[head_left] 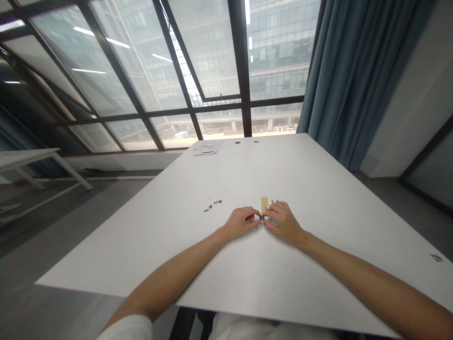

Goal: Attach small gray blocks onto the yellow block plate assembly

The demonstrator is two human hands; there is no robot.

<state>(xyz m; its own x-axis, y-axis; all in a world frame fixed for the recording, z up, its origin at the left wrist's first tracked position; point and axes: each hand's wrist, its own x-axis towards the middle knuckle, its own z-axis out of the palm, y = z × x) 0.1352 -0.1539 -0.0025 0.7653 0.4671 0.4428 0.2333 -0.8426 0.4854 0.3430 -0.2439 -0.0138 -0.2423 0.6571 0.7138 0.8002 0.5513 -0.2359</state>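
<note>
My left hand (241, 222) and my right hand (284, 222) rest on the white table (318, 189), fingertips meeting around a small dark piece (262, 217). Both hands pinch it between thumb and fingers. Just beyond the hands lies a small yellow flat piece (264, 203) with a few small grey bits (273, 202) beside it. A little to the left, several tiny grey and yellow parts (213, 205) are scattered on the tabletop.
A few white papers (205, 150) lie near the table's far edge, close to two round cable holes (247, 141). Large windows and a blue curtain (354, 80) stand behind. Another white table (24, 158) is at the left.
</note>
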